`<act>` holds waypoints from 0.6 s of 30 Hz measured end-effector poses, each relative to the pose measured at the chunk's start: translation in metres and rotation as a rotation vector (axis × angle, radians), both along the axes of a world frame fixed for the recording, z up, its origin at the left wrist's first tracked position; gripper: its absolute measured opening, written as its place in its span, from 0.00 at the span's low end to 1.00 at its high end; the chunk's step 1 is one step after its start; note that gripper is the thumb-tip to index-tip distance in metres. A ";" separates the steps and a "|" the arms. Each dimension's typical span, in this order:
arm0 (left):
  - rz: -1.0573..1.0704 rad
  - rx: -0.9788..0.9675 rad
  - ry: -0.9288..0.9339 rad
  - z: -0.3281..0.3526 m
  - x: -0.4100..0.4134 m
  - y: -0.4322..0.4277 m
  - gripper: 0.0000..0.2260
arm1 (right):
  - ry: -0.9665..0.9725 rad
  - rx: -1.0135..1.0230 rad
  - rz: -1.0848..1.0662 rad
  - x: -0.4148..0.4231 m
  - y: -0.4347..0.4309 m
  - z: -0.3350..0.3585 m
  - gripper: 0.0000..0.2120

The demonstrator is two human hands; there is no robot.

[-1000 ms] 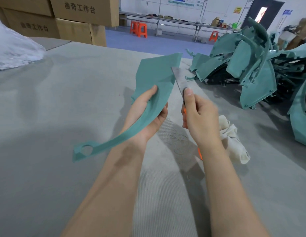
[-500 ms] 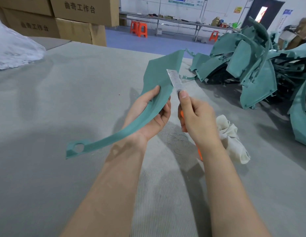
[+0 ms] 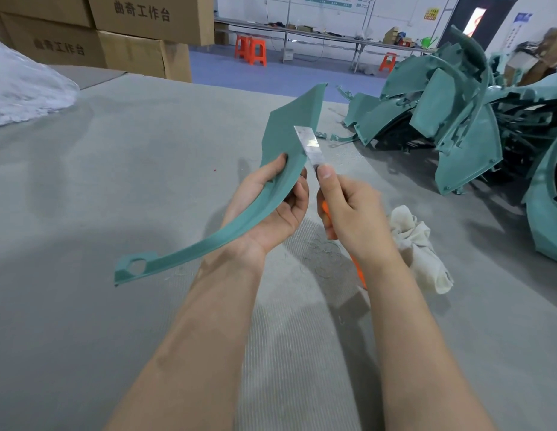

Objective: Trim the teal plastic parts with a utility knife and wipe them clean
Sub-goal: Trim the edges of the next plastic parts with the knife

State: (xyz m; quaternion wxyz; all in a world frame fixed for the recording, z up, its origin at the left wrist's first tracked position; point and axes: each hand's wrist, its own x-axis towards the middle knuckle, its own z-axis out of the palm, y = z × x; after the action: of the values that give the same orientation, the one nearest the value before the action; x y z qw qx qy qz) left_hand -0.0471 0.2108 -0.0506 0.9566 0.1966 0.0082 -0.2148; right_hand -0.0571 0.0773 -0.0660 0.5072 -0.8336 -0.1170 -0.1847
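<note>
since a second ago the knife (image 3: 306, 144) has crept in from the right, and its blade now lies against the right edge of the teal part (image 3: 289, 132) just above the grip. the part's top corner has risen a little and its long tail has swung slightly left. the left hand (image 3: 271, 209) grips the part at its narrow waist, thumb on the near face and fingers curled round behind, with the worked edge just beside the fingertips. the right hand (image 3: 348, 209) is closed round the knife's orange handle, thumb pressed on the base of the blade, and the handle runs down under the wrist. the part hangs in the air over the table (image 3: 115, 181), touching only the hand and the blade. above the grip it widens into a flat angular panel with straight edges and a pointed top corner. below the grip it narrows into a long curved strip that ends, down to the left, in a tab with a round hole. its surface is matte, even teal. left of the grip the grey table spreads wide. right of the grip a crumpled white rag (image 3: 417, 244) lies beside the right wrist. farther right and beyond, a pile of parts (image 3: 457, 119) sits well apart from the blade. cardboard boxes (image 3: 140, 20) stand past the table's far left edge.
</note>
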 end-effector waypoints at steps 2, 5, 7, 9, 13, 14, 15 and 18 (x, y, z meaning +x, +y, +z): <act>0.001 -0.007 0.007 -0.001 0.000 0.000 0.05 | 0.006 0.013 0.015 0.000 0.000 0.000 0.26; 0.008 -0.009 0.017 -0.001 -0.001 0.001 0.07 | 0.005 0.002 0.032 0.001 -0.001 0.000 0.26; 0.016 -0.007 0.019 0.000 -0.001 0.001 0.07 | 0.011 0.004 0.038 0.001 -0.001 0.000 0.26; 0.023 -0.006 0.022 -0.001 -0.001 0.001 0.07 | 0.011 0.011 0.045 0.001 -0.001 0.000 0.26; 0.026 -0.027 0.037 -0.001 0.000 0.000 0.05 | 0.012 0.020 0.063 0.001 -0.001 -0.001 0.26; 0.027 -0.030 0.038 -0.001 0.000 0.000 0.05 | 0.014 0.024 0.068 0.001 -0.001 -0.001 0.26; 0.026 -0.034 0.038 -0.001 -0.001 0.000 0.05 | 0.016 0.028 0.073 0.001 -0.001 -0.001 0.26; 0.026 -0.038 0.040 -0.001 -0.001 0.000 0.05 | 0.020 0.033 0.086 0.001 -0.002 0.000 0.26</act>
State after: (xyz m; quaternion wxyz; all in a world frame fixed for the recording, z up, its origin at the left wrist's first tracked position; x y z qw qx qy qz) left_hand -0.0483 0.2111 -0.0517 0.9626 0.1739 0.0256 -0.2063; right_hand -0.0558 0.0757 -0.0663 0.5295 -0.8211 -0.1448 -0.1562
